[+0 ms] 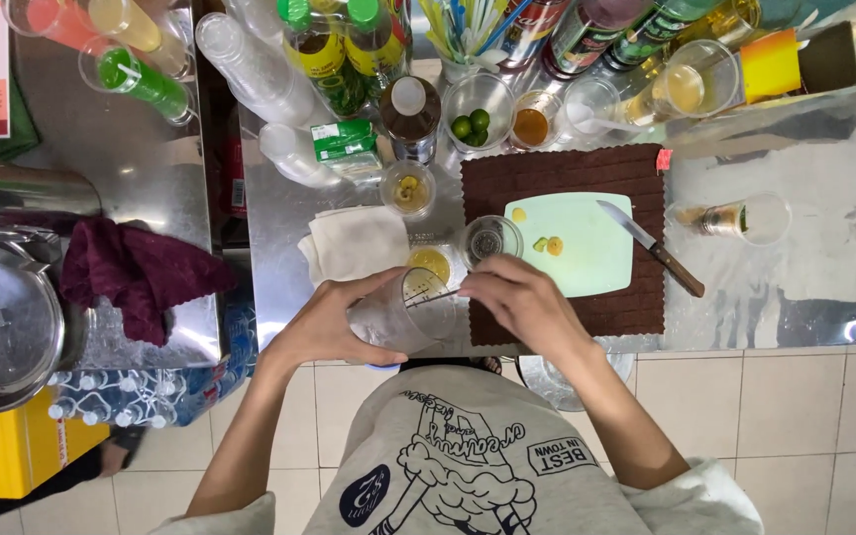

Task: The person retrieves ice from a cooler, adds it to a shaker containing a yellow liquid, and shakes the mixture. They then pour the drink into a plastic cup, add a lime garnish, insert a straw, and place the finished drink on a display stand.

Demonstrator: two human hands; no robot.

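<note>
Plastic cup (400, 315) gripped by left hand (327, 322); right hand (519, 300) touches its rim.

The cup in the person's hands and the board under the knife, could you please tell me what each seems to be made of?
Cup: likely clear plastic; see-through, thin-walled, held by left hand, right hand at its rim. Cutting board: probably matte plastic; pale green, smooth. Knife: shiny metal blade, brown wood-like handle.
</note>
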